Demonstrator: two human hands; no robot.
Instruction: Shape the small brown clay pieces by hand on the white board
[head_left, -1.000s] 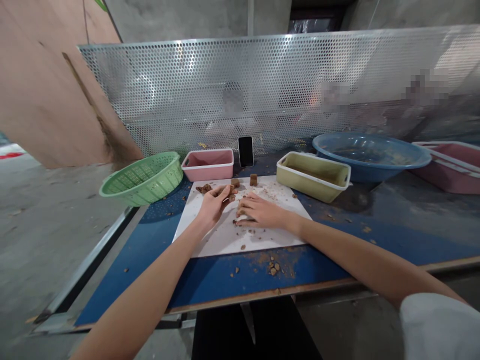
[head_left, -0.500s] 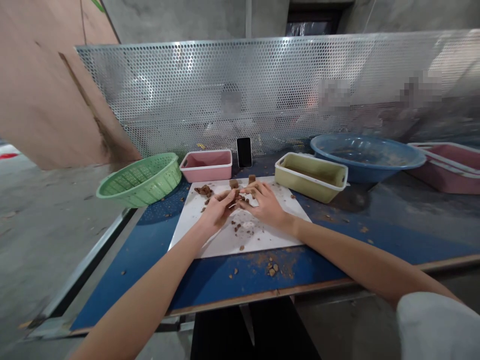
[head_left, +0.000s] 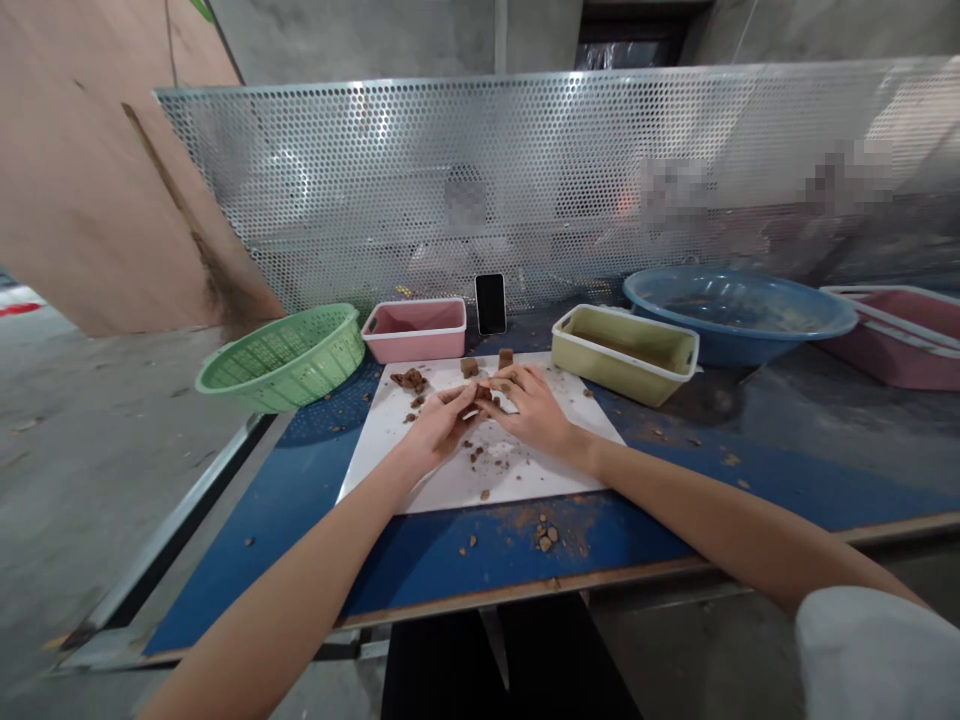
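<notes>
My left hand (head_left: 441, 422) and my right hand (head_left: 531, 405) meet above a white board (head_left: 420, 490), both closed on a small brown lump (head_left: 481, 393) between their fingertips. Just behind my fingers stand two brown blocks, one (head_left: 469, 367) at the left and one (head_left: 505, 357) at the right. A rough brown clump (head_left: 409, 380) lies on the board's back left. Brown crumbs (head_left: 475, 455) are scattered over the board below my hands.
Behind the board stand a pink bin (head_left: 416, 345), a phone (head_left: 491, 304) and an olive bin (head_left: 622, 365). A green basket (head_left: 289, 365) is at the left. At the right are a blue basin (head_left: 739, 335) and another pink bin (head_left: 900, 355). Crumbs dot the blue table (head_left: 442, 575).
The fingers of my left hand have shifted slightly around the lump. The whole view has moved a little; the objects on the table have kept their places.
</notes>
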